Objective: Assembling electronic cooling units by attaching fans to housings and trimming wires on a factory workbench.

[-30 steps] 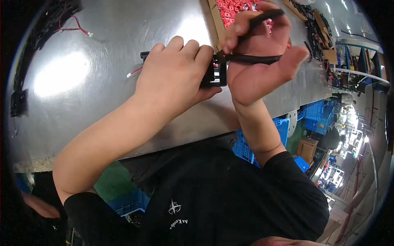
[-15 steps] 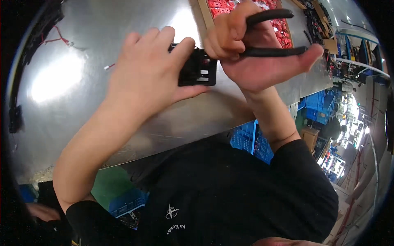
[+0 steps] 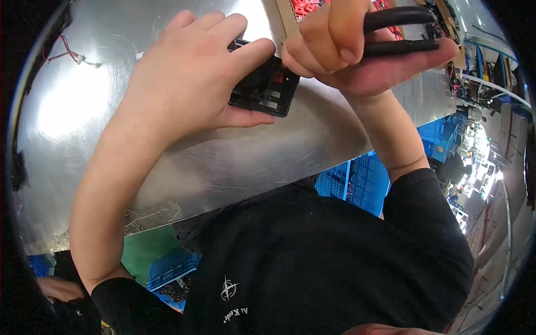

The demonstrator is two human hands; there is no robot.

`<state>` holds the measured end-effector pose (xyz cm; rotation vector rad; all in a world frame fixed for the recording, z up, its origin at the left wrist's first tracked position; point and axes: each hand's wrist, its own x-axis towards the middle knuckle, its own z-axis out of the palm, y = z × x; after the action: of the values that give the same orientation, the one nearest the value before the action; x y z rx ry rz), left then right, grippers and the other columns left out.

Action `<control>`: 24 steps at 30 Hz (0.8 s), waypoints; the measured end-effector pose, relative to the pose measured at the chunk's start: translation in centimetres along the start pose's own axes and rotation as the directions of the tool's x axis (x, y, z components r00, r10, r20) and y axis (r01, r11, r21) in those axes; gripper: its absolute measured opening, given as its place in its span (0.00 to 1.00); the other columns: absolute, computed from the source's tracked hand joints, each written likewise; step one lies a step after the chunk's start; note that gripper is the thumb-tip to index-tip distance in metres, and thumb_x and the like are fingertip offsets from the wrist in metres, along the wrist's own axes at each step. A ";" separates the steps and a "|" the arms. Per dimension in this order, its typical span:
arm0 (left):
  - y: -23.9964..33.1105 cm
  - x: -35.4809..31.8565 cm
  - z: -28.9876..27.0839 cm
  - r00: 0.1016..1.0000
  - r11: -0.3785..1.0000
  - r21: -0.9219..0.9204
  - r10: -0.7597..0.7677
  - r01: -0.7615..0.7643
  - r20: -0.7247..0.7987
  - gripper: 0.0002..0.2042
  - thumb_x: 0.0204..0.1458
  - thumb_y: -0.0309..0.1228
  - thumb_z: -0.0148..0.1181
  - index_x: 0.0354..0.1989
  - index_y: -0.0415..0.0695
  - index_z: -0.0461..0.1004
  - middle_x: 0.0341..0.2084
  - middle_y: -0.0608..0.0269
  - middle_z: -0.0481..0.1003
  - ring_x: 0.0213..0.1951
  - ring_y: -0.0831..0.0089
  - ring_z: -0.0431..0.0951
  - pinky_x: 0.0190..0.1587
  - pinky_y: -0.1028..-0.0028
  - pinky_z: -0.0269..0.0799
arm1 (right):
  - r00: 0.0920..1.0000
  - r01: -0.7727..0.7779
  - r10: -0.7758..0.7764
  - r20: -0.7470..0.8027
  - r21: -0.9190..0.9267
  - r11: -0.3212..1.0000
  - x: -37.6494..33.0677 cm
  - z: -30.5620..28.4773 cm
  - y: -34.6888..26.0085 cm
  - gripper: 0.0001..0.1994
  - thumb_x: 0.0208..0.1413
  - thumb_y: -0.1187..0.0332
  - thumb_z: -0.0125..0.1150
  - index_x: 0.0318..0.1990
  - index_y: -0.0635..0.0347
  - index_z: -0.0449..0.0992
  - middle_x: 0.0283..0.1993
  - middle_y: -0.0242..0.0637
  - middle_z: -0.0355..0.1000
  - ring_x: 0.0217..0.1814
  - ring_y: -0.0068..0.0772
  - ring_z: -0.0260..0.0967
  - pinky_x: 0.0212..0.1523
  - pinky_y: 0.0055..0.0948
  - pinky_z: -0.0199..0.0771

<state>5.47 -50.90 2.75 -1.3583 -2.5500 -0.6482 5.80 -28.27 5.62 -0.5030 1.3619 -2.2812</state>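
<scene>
A black plastic housing (image 3: 272,92) with rectangular slots and a small red part inside lies at the metal tabletop. My left hand (image 3: 187,72) is closed around its left side, thumb along the near edge and fingers over the top. My right hand (image 3: 340,56) grips a hand tool with two black handles (image 3: 399,33), probably pliers or cutters. The handles point right and stand close together. Its jaws are hidden behind my right fingers, at the housing's upper right corner. A small white connector (image 3: 139,56) shows just left of my left hand.
A cardboard box (image 3: 289,25) of red parts stands at the far side. Red and black wires with a connector (image 3: 80,58) lie on the metal table (image 3: 240,162) at left. Blue crates (image 3: 363,181) sit below the table edge. Another person's hand (image 3: 60,289) shows at lower left.
The tool's handles have come closer together, and my right hand has moved slightly right. The housing has tilted in my left hand, its right end turning upward.
</scene>
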 end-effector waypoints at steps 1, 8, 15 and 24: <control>-0.1 0.1 -0.1 0.999 1.000 0.003 0.028 -0.028 -0.017 0.35 0.32 0.52 0.80 0.48 0.47 0.77 0.41 0.58 0.72 0.48 0.55 0.75 0.51 0.58 0.68 | 1.000 -0.003 0.003 0.000 0.000 1.000 0.2 -0.1 0.0 0.58 0.31 0.01 0.30 0.23 0.59 0.67 0.18 0.34 0.61 0.17 0.29 0.52 0.25 0.30 0.54; -0.6 -0.2 -0.2 0.998 0.997 -0.039 0.060 -0.061 -0.015 0.32 0.31 0.50 0.81 0.44 0.47 0.77 0.41 0.59 0.72 0.48 0.55 0.75 0.51 0.58 0.68 | 0.955 0.026 -0.026 0.296 0.004 1.000 1.7 -2.5 0.0 0.59 0.33 0.02 0.28 0.26 0.61 0.69 0.19 0.34 0.63 0.17 0.28 0.53 0.23 0.30 0.54; -0.9 -0.4 0.0 0.998 0.995 -0.078 0.063 -0.064 -0.022 0.35 0.30 0.50 0.82 0.51 0.50 0.79 0.48 0.60 0.75 0.51 0.55 0.76 0.53 0.57 0.68 | 0.905 0.010 -0.018 0.426 0.023 1.000 2.1 -3.7 1.0 0.60 0.33 0.02 0.27 0.31 0.62 0.70 0.22 0.31 0.63 0.19 0.25 0.54 0.24 0.26 0.52; -1.8 -1.1 -0.6 0.996 0.993 -0.082 0.087 -0.087 -0.001 0.34 0.33 0.51 0.83 0.50 0.50 0.81 0.48 0.60 0.78 0.51 0.56 0.76 0.55 0.58 0.68 | 0.798 -0.009 -0.020 0.602 0.045 0.999 2.6 -3.2 1.6 0.63 0.33 0.02 0.26 0.38 0.63 0.72 0.25 0.28 0.64 0.22 0.20 0.55 0.24 0.22 0.51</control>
<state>4.54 -52.88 2.35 -1.4877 -2.4753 -0.7429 2.22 -27.97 2.98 -1.1076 0.9717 -1.8911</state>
